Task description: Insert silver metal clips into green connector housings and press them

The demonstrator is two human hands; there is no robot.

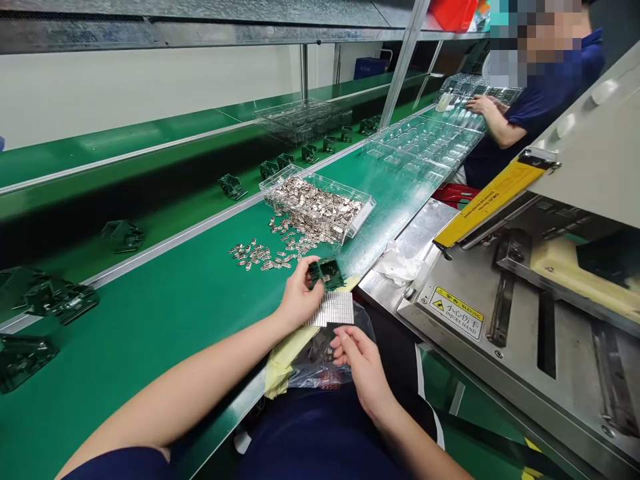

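Observation:
My left hand (300, 297) is closed around a dark green plastic housing (331, 272) with an open hollow, held at the near edge of the green work surface. Just below it lies a silvery block marked in a fine grid (339, 308). My right hand (364, 367) is under the block's near corner, its thumb and fingers pinched together; anything between them is too small to make out. Under both hands a clear plastic bag (313, 377) hangs by yellow tape (280, 370). Beyond them, small metal clips (255, 255) lie loose by a clear tray (363, 217) heaped with more clips.
Several similar dark housings (233, 187) stand along the far green belt. Clear compartment trays (420, 143) are further along, where a co-worker in a dark blue shirt (555, 87) handles parts. A metal machine with a hand-injury warning label (457, 313) borders my right side.

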